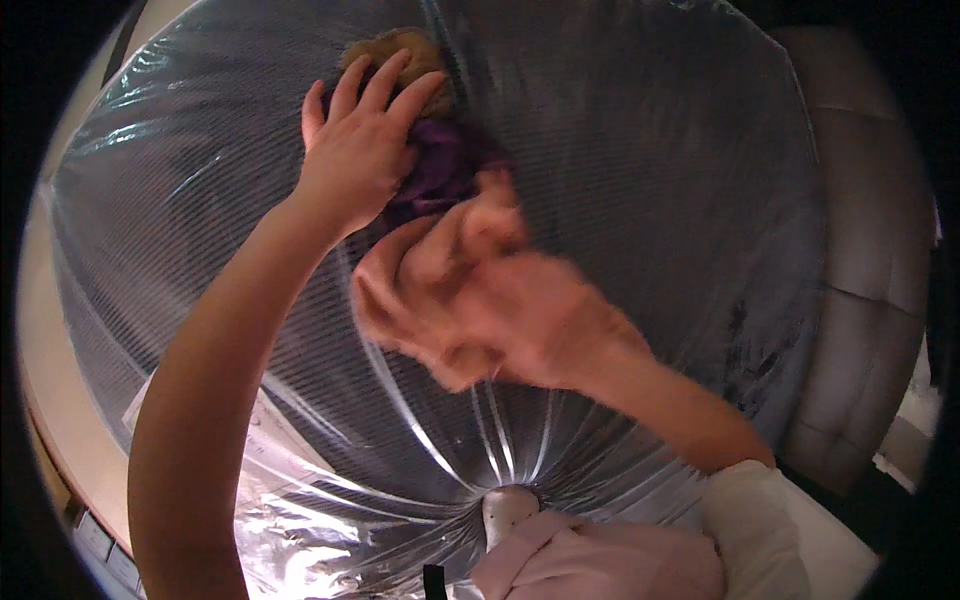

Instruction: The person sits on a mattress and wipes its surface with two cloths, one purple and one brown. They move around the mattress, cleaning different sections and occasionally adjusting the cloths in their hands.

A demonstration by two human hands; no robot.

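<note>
My left hand [364, 142] lies palm down with its fingers spread, over a fuzzy tan item [416, 60] and the edge of a dark purple cloth [442, 161]. Its thumb and palm are mostly hidden. Closer to me, my right hand [547, 315] is blurred and grips a crumpled orange-pink cloth [427, 292]. The far end of that cloth touches or overlaps the purple cloth. Beneath both hands spreads a clear plastic sheet [637, 210] over a dark, finely ribbed surface.
Creases in the plastic converge on a pale rounded object [510, 506] near my body. Printed paper [277, 435] shows under the sheet, left of centre. A dark padded seat [862, 262] stands along the right side. A beige edge [82, 405] curves along the left.
</note>
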